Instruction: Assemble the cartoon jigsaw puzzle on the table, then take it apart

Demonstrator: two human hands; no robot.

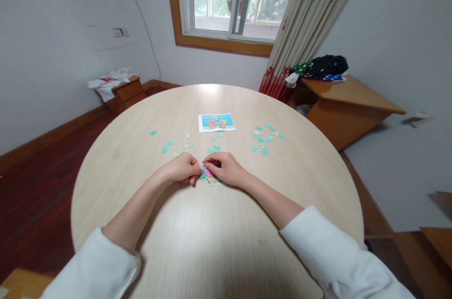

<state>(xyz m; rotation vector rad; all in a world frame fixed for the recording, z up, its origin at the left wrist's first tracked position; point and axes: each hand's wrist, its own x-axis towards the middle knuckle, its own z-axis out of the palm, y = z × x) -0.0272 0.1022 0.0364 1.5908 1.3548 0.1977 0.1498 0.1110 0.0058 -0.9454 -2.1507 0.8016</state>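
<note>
A partly joined jigsaw puzzle (209,174), pink, yellow and teal, lies flat on the round table between my hands. My left hand (182,168) is closed at the puzzle's left edge, its thumb and fingers pinched together there. From the right, my right hand (228,168) bends over the puzzle, with thumb and fingertips drawn together on its upper part. My fingers cover some of the puzzle, so the exact pieces under them are hidden. Just beyond my hands lie loose teal puzzle pieces (216,148).
A cartoon picture card (216,122) lies farther back on the wooden table (212,242). More loose pieces form a group to the right (264,140) and a scatter to the left (170,143). Behind stand a cabinet (353,96) with clothes on it and a window.
</note>
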